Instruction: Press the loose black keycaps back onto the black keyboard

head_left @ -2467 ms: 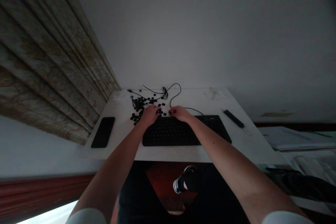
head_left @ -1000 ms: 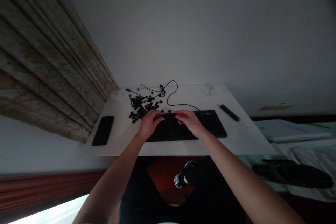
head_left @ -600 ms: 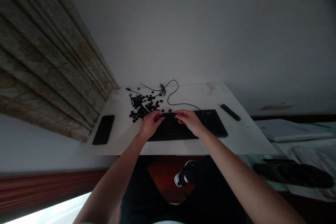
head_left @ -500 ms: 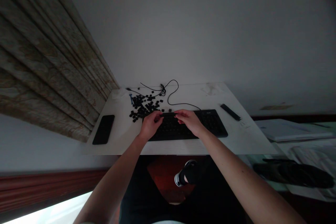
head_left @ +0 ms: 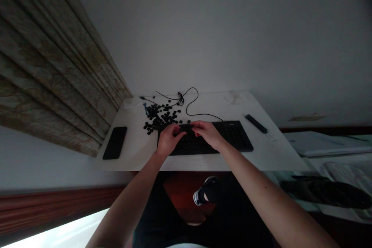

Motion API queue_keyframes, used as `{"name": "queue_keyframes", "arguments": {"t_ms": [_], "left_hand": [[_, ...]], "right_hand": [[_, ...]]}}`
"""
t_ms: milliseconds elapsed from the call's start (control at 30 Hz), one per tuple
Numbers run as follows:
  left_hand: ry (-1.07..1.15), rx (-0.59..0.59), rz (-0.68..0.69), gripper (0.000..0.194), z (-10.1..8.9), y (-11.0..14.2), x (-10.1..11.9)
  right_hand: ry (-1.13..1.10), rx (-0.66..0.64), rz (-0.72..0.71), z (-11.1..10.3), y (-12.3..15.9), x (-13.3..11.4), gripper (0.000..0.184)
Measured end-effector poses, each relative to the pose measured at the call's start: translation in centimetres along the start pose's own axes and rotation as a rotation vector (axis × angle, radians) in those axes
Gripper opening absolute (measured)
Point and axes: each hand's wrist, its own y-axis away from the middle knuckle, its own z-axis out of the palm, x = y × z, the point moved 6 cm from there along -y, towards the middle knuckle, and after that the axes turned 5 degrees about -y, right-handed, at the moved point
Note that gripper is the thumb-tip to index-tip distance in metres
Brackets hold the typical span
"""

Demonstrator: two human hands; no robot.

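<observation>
A long, narrow black keycap [head_left: 186,126], dim and partly covered by fingers, lies between my hands over the upper part of a black keyboard [head_left: 200,148]. My right hand [head_left: 205,131] pinches its right end with thumb and fingertips. At the left end are the curled fingers of my left hand [head_left: 169,138], its thumb stretched out to the right over the keys. Many of the keyboard's keys are hidden by my hands and the dark. Beyond my left hand, loose black keycaps [head_left: 158,114] lie in a scattered heap.
A blue tool [head_left: 145,108] lies beside the keycap heap. The keyboard's cable [head_left: 203,114] loops behind it on the white table [head_left: 139,151]. A black phone [head_left: 115,143] is at the left, a black strip [head_left: 256,123] at the right. A patterned curtain [head_left: 64,58] hangs at the left.
My left thumb has parted from its fingers and now stretches right over the keyboard. My right hand has shifted slightly left, still at the keycap.
</observation>
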Motion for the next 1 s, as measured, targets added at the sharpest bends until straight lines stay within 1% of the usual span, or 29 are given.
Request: {"name": "queue_keyframes", "arguments": {"t_ms": [200, 533, 767, 1000], "left_hand": [[-0.01, -0.015, -0.018, 0.024, -0.3, 0.0, -0.2], [-0.071, -0.027, -0.004, 0.024, -1.1, 0.0, -0.2], [-0.097, -0.021, -0.006, 0.023, -1.4, 0.3, -0.8], [-0.12, -0.02, 0.006, 0.023, -1.6, 0.5, -1.0]], "right_hand": [[0.069, -0.025, -0.019, 0.3, -0.4, -0.1, 0.028], [0.097, -0.007, -0.012, 0.5, -0.8, 0.1, 0.033], [0.113, -0.064, -0.032, 1.3, -0.4, -0.5, 0.029], [0.139, -0.081, -0.029, 1.5, -0.1, -0.7, 0.027]]}}
